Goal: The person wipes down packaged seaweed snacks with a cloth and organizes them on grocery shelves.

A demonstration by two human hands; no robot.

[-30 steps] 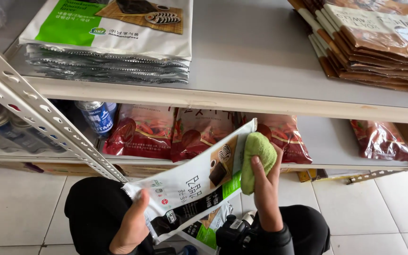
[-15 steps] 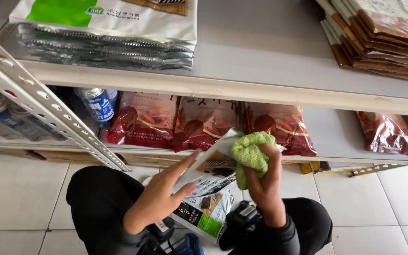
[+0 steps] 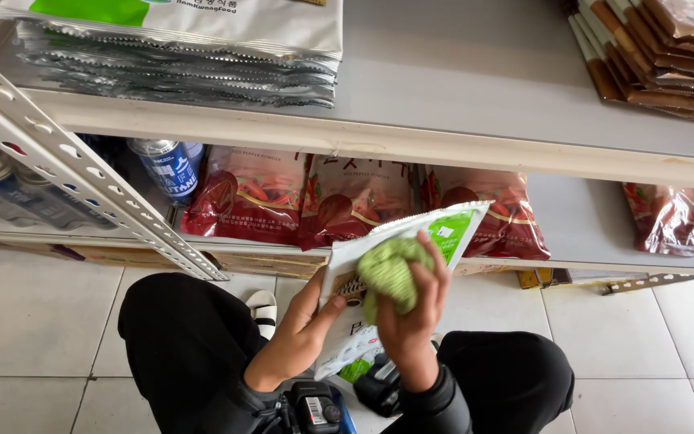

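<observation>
I crouch before a metal shelf. My left hand (image 3: 303,333) grips the lower left edge of a flat white and green food packet (image 3: 443,233), holding it up in front of me. My right hand (image 3: 411,309) is closed around a bunched green cloth (image 3: 385,269) and presses it against the packet's face. More packets of the same kind lie under the held one, near my knees.
A stack of white and green packets (image 3: 178,40) lies on the upper shelf (image 3: 459,88), with brown packets (image 3: 660,48) at the right. Red bags (image 3: 347,197) and blue canisters (image 3: 166,165) fill the lower shelf. A slanted perforated metal brace (image 3: 82,173) crosses at left. White tiled floor (image 3: 34,321) lies below.
The packet has been turned and raised, its green corner now pointing up to the right. My right hand with the cloth has moved down onto its face. My left hand shifted to its lower edge.
</observation>
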